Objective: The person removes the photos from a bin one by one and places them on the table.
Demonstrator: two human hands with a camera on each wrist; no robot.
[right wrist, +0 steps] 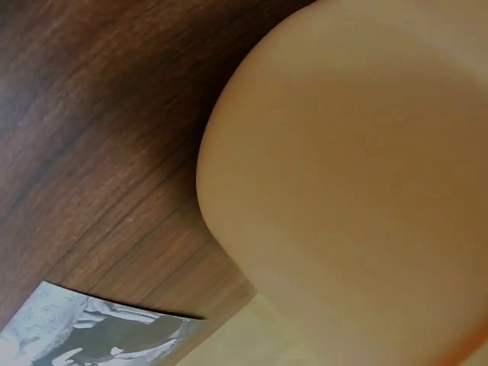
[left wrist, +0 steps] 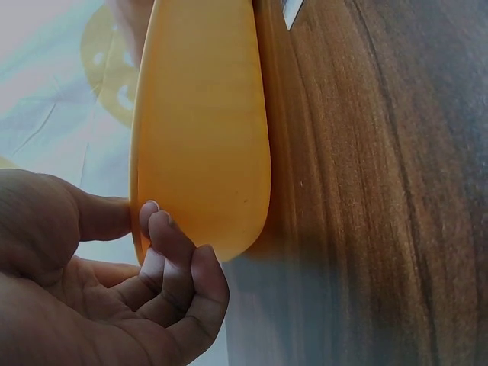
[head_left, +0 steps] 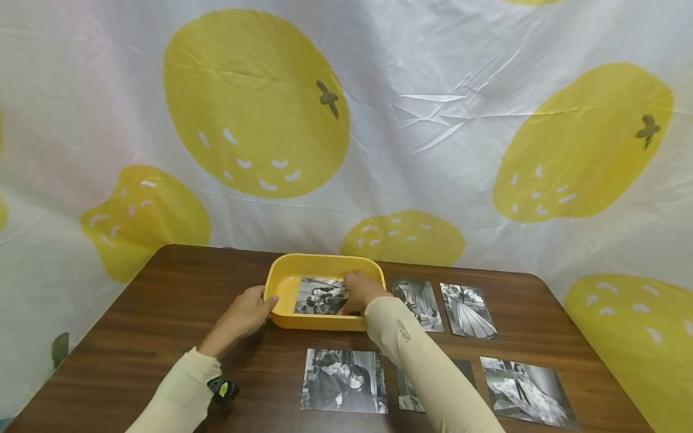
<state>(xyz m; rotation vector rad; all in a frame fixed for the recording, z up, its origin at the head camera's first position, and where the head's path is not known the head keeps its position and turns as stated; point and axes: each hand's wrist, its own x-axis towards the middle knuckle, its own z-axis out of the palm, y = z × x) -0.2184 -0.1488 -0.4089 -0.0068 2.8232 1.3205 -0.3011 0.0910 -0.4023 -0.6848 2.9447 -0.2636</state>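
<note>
A yellow plastic tray (head_left: 325, 323) stands toward the back of the table. My left hand (head_left: 246, 316) holds its left end, the thumb over the rim and the curled fingers (left wrist: 179, 252) against the outer wall. Inside the tray lies a black-and-white photograph (head_left: 320, 296). My right hand (head_left: 361, 291) reaches over the tray's right side and grips that photograph at its right end, thumb and fingers at opposite edges. The right wrist view shows the tray's outer wall (right wrist: 343, 168) close up; the right hand is hidden there.
Several black-and-white photographs lie on the brown wooden table (head_left: 216, 270): one of a group (head_left: 343, 380) in front, a gown photograph (head_left: 468, 311) at back right, another (head_left: 527, 391) at front right. My right sleeve partly covers others. A lemon-print curtain (head_left: 379, 150) hangs behind.
</note>
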